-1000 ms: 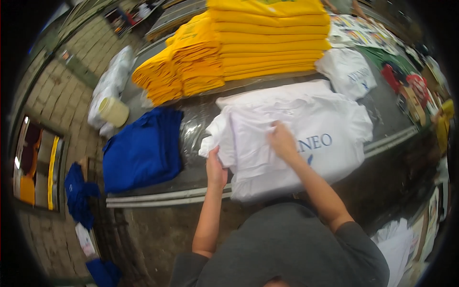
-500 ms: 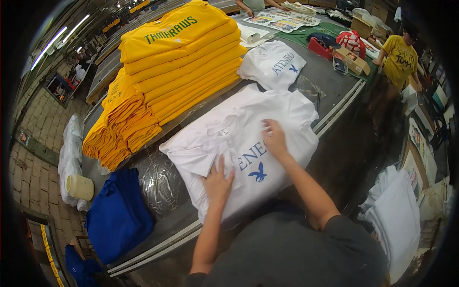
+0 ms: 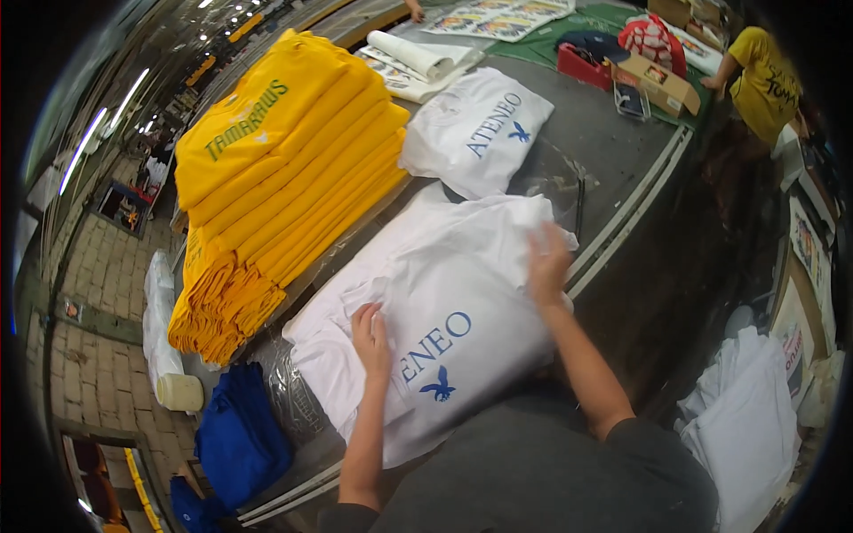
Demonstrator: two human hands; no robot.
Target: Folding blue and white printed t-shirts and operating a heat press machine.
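Spanning the view, a dark, metal-edged worktop point(image 3: 591, 133) is carrying a stack of folded yellow shirts point(image 3: 293, 160) and, nearer, a blue-printed white fabric shirt point(image 3: 480, 266). The right hand point(image 3: 549, 264) is now moving from the shirt's middle to its right edge, shifting handling outward; blur is hiding its grip. The half-open left hand point(image 3: 371, 342) is resting on the left side, any hold unclear.

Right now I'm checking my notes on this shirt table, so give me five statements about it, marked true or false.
1. The left hand is over the white shirts. True.
2. The blue pile is taller than the yellow stack. False: the yellow stack is taller than the blue pile.
3. The white bundle bears blue print. True.
4. The right hand is at the bucket. False: the right hand is at the white shirts' right end.
5. The bucket is red. False: the bucket is cream.
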